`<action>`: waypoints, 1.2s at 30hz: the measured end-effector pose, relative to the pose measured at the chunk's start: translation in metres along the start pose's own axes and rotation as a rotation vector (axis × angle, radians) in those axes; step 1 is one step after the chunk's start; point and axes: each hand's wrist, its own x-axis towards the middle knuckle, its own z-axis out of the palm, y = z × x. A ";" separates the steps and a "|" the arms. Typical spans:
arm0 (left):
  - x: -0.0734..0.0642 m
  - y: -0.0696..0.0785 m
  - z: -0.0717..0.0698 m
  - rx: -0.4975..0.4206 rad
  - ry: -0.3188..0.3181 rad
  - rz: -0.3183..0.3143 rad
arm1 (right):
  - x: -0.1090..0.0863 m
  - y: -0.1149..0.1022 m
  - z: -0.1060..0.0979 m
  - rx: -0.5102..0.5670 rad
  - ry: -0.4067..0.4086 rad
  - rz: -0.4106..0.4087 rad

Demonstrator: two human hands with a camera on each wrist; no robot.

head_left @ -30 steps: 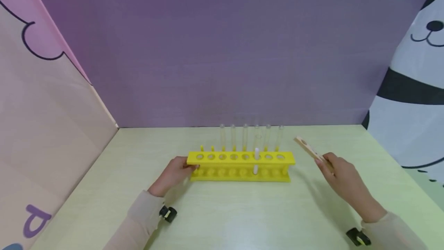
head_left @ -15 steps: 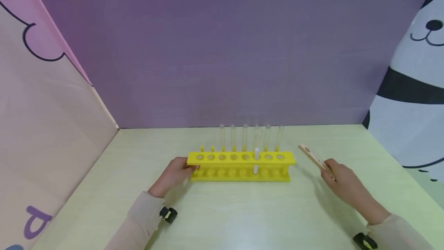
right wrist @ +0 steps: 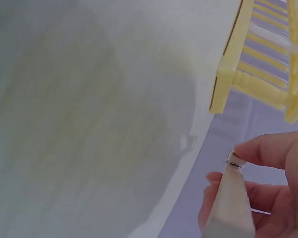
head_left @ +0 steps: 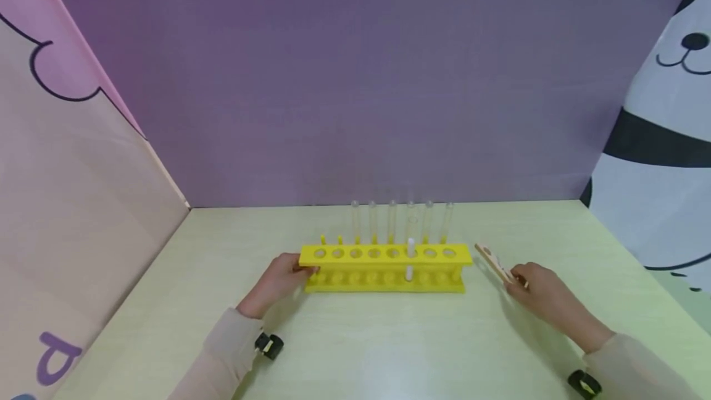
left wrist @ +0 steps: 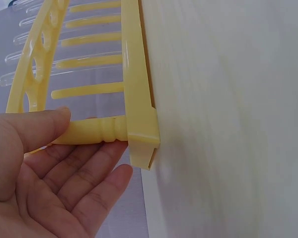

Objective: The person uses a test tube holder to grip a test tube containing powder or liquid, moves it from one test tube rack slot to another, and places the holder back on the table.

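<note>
A yellow test tube rack (head_left: 383, 259) stands on the table, with a row of holes in its top bar. My left hand (head_left: 281, 281) grips its left end post (left wrist: 92, 130), thumb on one side and fingers on the other. Behind the holes, several clear test tubes (head_left: 392, 222) sit on upright pegs. A slim white piece (head_left: 410, 247) stands in one hole, right of the middle; its kind is unclear. Off the rack's right end, my right hand (head_left: 541, 294) holds a wooden test tube holder (head_left: 494, 264) above the table, its far end tilted toward the rack. Fingers hide its near part.
Two bare yellow pegs (head_left: 340, 239) stick up at the rack's back left. The pale table (head_left: 355, 338) meets a purple backdrop (head_left: 355, 91) behind, with printed panels at both sides. A black strap device (head_left: 269, 345) sits on each wrist.
My right hand first shifts right and nearer, then a little back left, and the holder's far end drops lower in view. My left hand stays on the rack.
</note>
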 end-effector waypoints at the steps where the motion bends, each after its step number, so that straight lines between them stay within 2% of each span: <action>1: 0.000 0.000 0.000 -0.001 0.001 -0.005 | 0.001 0.000 0.001 0.006 -0.013 0.002; 14: 0.000 -0.001 0.002 -0.012 0.006 -0.034 | 0.006 0.001 0.005 0.006 -0.148 0.082; 22: 0.001 0.000 0.002 0.000 0.005 -0.025 | 0.006 0.001 0.007 -0.005 -0.157 0.063; 29: 0.000 0.001 0.001 -0.004 0.002 -0.027 | 0.006 -0.001 0.004 0.012 -0.202 0.085; 36: -0.001 0.002 0.000 -0.015 0.002 -0.026 | 0.003 -0.003 0.006 0.012 -0.208 0.082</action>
